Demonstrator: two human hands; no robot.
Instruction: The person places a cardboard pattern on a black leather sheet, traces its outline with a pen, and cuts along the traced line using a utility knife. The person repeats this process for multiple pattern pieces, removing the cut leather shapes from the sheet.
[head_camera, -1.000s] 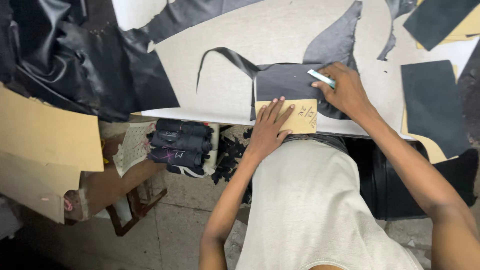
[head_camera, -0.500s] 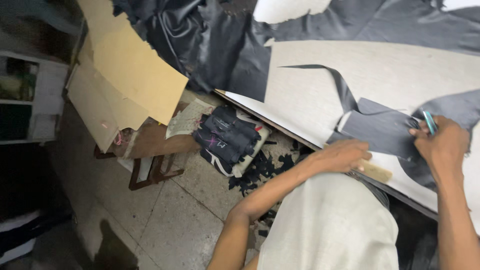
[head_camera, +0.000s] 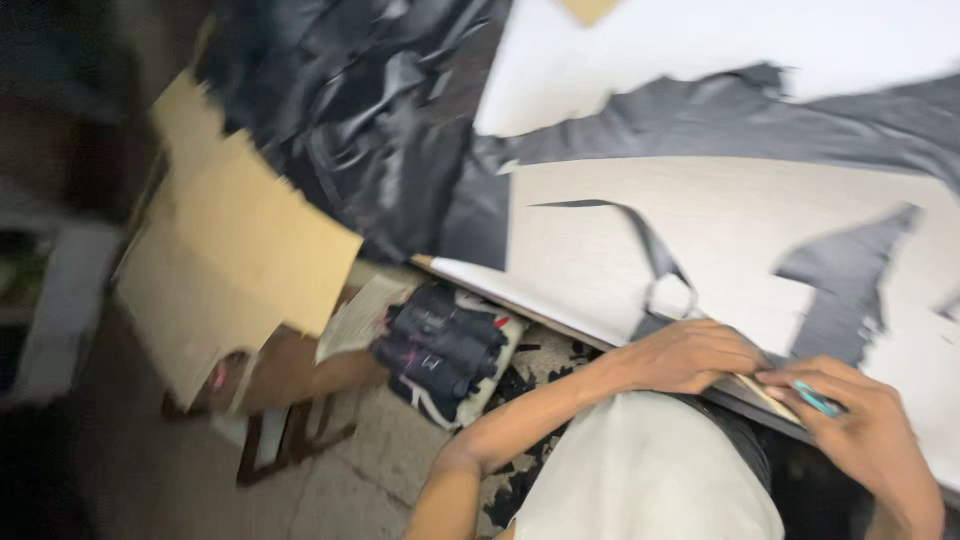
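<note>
My left hand lies palm down on a tan card template and a dark leather piece at the near edge of a pale worktable. My right hand sits just to its right, fingers closed around a teal pen whose tip points toward the template. The frame is blurred by head motion. A thin dark leather strip curls up from the piece under my left hand.
Dark leather offcuts lie on the table. A heap of shiny black leather covers the far left end. Brown cardboard sheets lean over a wooden stool. A bundle of dark cut pieces rests below the table edge.
The view has swung left and tilted. My right hand with the pen has come down next to my left hand at the template.
</note>
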